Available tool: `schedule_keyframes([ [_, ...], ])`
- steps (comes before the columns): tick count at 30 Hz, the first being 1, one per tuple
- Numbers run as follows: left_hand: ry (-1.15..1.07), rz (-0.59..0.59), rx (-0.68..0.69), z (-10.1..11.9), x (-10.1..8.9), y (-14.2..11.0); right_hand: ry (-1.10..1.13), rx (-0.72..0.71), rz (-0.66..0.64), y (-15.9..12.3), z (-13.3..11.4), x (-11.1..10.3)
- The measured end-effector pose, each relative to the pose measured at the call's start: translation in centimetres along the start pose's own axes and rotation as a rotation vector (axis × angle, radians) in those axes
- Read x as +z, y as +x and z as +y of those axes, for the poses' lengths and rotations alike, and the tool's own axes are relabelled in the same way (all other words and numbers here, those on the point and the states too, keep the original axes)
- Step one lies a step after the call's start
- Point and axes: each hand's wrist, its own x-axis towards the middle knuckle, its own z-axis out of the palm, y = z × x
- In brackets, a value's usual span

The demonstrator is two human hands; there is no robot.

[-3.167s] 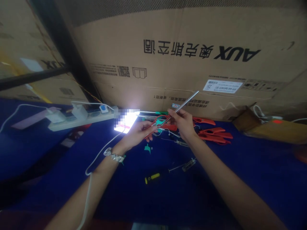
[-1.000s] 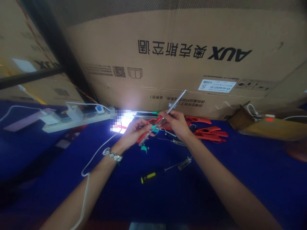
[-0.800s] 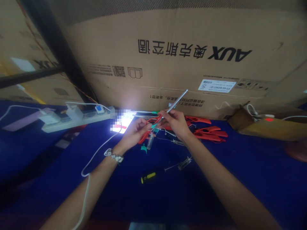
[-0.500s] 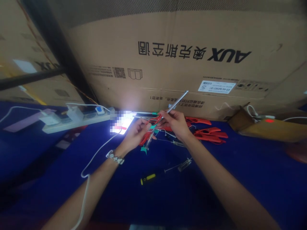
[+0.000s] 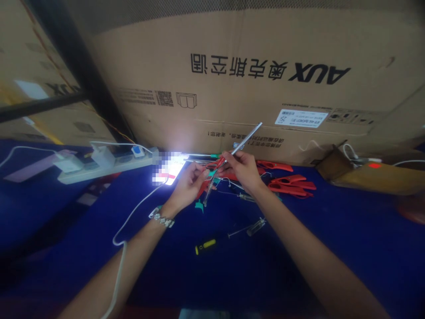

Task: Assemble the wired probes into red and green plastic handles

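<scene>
Both my hands meet over a partly assembled long-nosed lighter, its bright metal tube pointing up and to the right. My right hand is closed around the base of that tube. With pinched fingers, my left hand grips the lighter's red casing near a green part. A clear piece hangs below the fingers, and another green piece shows under it. Fingers hide how these parts join. More red casings lie beyond my right wrist.
A lit phone and a white power strip are at the left. On the blue cloth lie a black-and-yellow handled tool and a clear lighter tank with a thin rod. A large carton stands behind.
The clear piece and red casing under my left hand have tilted slightly. Both hands keep their hold in nearly the same place.
</scene>
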Motion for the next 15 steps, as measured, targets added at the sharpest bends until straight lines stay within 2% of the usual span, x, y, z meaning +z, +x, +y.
schedule_keyframes([
  [10,0.029,0.010,-0.110,0.07,0.33,-0.48,-0.105,0.010,0.003,0.61,-0.33,0.13],
  [15,-0.006,0.073,-0.083,0.11,0.69,-0.40,-0.108,-0.018,0.018,0.96,0.18,0.39],
])
